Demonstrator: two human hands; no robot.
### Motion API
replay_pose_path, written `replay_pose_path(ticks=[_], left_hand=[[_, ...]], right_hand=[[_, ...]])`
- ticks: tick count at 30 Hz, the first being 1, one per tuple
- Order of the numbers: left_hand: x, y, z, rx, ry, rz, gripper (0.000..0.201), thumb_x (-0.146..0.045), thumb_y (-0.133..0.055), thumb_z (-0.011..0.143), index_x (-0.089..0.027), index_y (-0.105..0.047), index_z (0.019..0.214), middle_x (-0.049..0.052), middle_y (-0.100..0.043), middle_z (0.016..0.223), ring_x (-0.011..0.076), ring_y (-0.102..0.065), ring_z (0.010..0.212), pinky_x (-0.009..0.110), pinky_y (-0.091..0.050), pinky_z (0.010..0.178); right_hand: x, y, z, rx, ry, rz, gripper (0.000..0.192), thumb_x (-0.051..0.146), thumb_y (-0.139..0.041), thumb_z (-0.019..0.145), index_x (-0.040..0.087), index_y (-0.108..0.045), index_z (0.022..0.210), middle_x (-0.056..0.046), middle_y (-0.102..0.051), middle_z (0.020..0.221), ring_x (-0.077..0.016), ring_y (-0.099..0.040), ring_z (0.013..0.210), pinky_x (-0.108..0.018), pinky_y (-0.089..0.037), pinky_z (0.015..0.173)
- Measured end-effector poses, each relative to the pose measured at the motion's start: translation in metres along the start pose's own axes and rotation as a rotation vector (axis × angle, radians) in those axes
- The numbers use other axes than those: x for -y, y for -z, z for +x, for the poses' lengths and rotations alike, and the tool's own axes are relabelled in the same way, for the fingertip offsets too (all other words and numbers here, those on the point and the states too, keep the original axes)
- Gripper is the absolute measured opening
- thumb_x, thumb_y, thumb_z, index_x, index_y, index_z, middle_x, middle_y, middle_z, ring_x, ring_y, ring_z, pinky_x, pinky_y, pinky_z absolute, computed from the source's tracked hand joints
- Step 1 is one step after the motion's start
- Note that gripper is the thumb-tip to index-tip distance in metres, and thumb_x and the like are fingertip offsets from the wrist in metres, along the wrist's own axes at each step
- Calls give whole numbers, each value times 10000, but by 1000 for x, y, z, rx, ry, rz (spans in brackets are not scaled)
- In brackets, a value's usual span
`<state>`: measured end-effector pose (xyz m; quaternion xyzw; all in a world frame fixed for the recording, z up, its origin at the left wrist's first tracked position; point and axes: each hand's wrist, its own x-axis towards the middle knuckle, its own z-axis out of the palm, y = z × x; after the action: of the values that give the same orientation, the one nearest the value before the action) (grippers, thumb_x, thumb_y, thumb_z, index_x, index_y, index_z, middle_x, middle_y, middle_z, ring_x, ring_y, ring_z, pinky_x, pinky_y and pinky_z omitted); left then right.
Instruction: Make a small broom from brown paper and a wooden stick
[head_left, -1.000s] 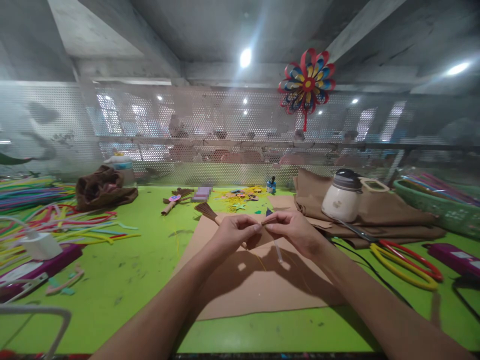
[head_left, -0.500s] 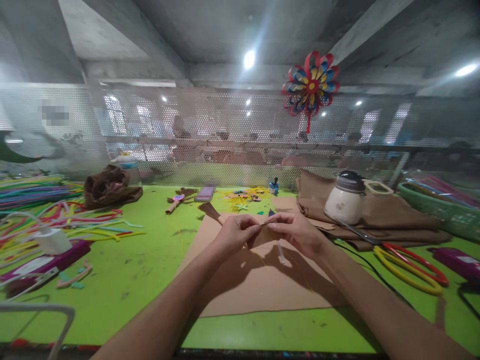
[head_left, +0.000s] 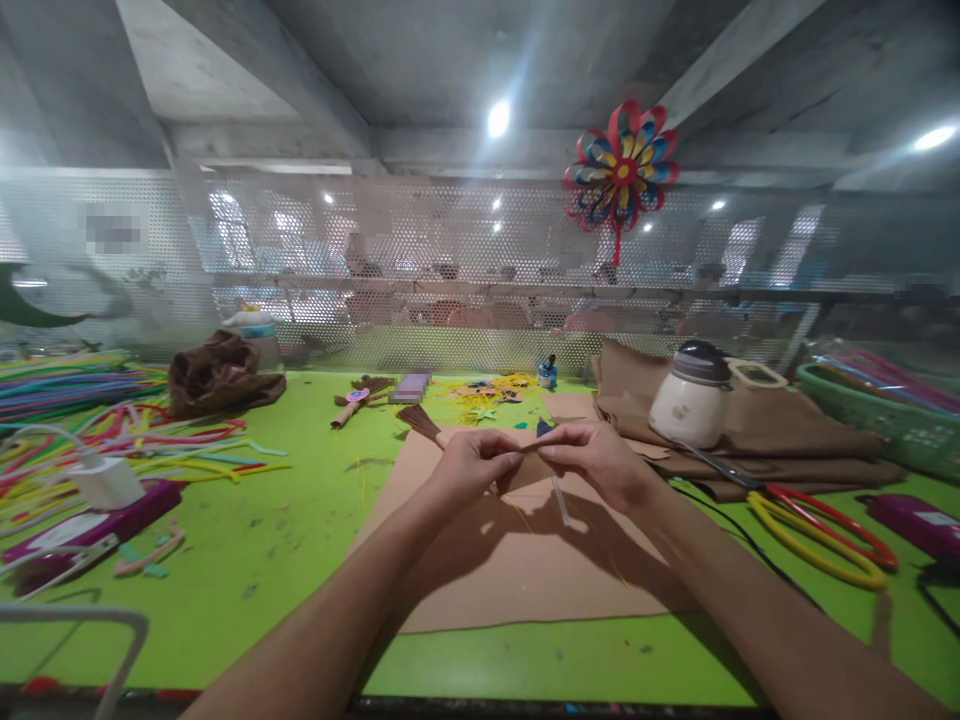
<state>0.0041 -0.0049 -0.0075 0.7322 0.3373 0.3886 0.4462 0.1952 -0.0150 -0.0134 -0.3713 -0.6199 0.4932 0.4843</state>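
Note:
Above a flat brown sheet [head_left: 487,590], my left hand [head_left: 469,465] and my right hand [head_left: 600,462] pinch a small brown paper-like piece [head_left: 525,474] between thumbs and fingers. Its top edge runs from one hand to the other, and the fingers hide part of it. Under my right hand a thin translucent stick [head_left: 562,505] slants down over the sheet. Beyond my left hand lies a dark brown fringed bundle [head_left: 420,422] with a pale stem.
Large red-and-yellow-handled scissors [head_left: 817,535] lie right, by a white jar [head_left: 686,405] and folded brown material [head_left: 795,430]. Colourful fuzzy stems [head_left: 202,440], a charger [head_left: 105,480] and crumpled brown material [head_left: 217,372] are left. A small blue bottle [head_left: 547,373] stands at the back.
My right fingertips have shifted slightly along the top edge of the brown piece. Both hands otherwise stay in place, still pinching it.

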Motion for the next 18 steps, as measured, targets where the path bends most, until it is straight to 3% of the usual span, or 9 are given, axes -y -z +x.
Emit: replay_pose_path(ticks=[6,12,15,18], left_hand=[[-2,0,-2,28,11,-74,129,-233,-604,737,-116,-622,685,-27,-515,440,74,-456,425,204,-342,473],[-4,-1,-4,37,28,-120,153,-269,-642,704,-119,-617,709,-28,-521,462,85,-468,446,219,-339,492],[-5,0,-4,96,91,-175,235,-352,-618,738,-121,-612,696,-16,-524,512,90,-468,493,223,-334,512],[-3,1,-5,80,166,-242,340,-418,-529,803,-133,-570,621,-26,-475,515,76,-396,485,219,-298,494]], right_hand=[[1,-2,0,81,-3,32,166,192,-697,651,150,-705,812,-4,-577,645,-101,-460,584,-270,-351,590],[-1,-3,0,32,14,8,162,200,-710,635,136,-713,784,4,-576,581,-97,-465,547,-262,-355,558],[-1,-1,0,29,-2,-7,144,200,-717,617,131,-712,744,6,-583,561,-97,-484,534,-265,-373,557],[0,0,0,55,-7,-48,139,214,-719,609,131,-713,721,-8,-613,591,-101,-508,546,-268,-404,564]])
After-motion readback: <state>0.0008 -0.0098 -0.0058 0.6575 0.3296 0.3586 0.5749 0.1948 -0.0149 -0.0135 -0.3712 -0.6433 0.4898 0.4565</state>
